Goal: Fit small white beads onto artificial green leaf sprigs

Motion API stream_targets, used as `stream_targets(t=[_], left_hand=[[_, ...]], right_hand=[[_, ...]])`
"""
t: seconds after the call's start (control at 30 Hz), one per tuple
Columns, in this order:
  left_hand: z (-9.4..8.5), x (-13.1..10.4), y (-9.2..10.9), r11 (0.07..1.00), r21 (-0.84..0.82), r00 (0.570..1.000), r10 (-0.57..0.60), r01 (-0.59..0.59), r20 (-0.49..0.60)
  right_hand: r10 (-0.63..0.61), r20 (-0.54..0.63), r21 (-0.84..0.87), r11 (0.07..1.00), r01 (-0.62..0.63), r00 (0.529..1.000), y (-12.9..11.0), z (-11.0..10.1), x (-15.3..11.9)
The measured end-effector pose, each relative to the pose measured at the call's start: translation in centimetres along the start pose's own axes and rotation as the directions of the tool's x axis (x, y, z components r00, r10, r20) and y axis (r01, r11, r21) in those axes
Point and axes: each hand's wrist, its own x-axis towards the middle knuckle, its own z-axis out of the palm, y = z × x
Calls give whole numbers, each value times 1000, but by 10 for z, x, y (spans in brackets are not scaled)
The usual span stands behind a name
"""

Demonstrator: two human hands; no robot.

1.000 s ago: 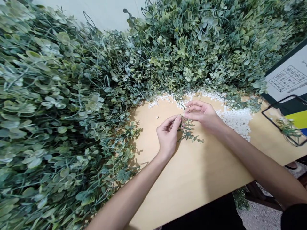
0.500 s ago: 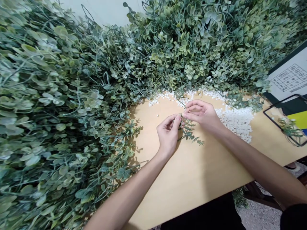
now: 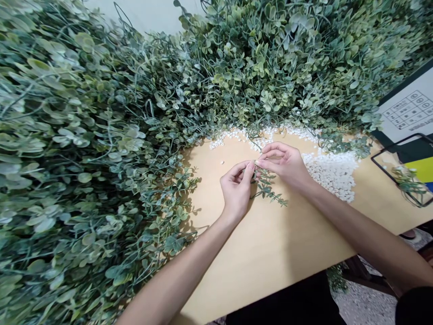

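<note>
Pinched between thumb and fingers of my left hand (image 3: 238, 187) is an artificial leafy sprig (image 3: 267, 192), its small green leaves spreading to the right under both hands. The fingertips of my right hand (image 3: 284, 162) meet the left ones at the stem's upper end. Its thumb and forefinger are closed there, and whatever they grip is too small and covered to make out. Just behind the right hand lies a heap of small white plastic pieces (image 3: 333, 176); more of them (image 3: 233, 134) are strewn along the foliage's edge.
Dense piles of artificial greenery (image 3: 84, 158) border the tan table (image 3: 243, 262) on the left and at the back. At the right stand a printed box (image 3: 407, 108) and a black wire frame (image 3: 389, 171) with a leafy piece beside it. One white piece (image 3: 222, 162) lies alone.
Both hands stay almost in place at the sprig. The right fingertips have shifted very slightly left, closer to the left thumb.
</note>
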Motion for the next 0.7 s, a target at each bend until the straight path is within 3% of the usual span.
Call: stream_targets(t=[0.43,0.5,0.57,0.63,0.7], left_hand=[[1,0,1,999,23,999,33,-33,-3],[3,-3,4,994,74,997,82,-81,-6],[5,-8,7,965,170,980,197,-201,41],[6,-14,8,859,274,900,394,-433,185],[7,-20,6,688,234,711,569,-686,413]], right_hand=[[-16,1,19,1000,16,1000,1,4,1],[-5,-6,27,1000,5,1000,-1,3,2],[11,-14,55,998,-10,1000,-2,1,4],[12,-20,79,997,-11,1000,-3,-3,6],[-6,-24,68,998,8,1000,-2,-7,8]])
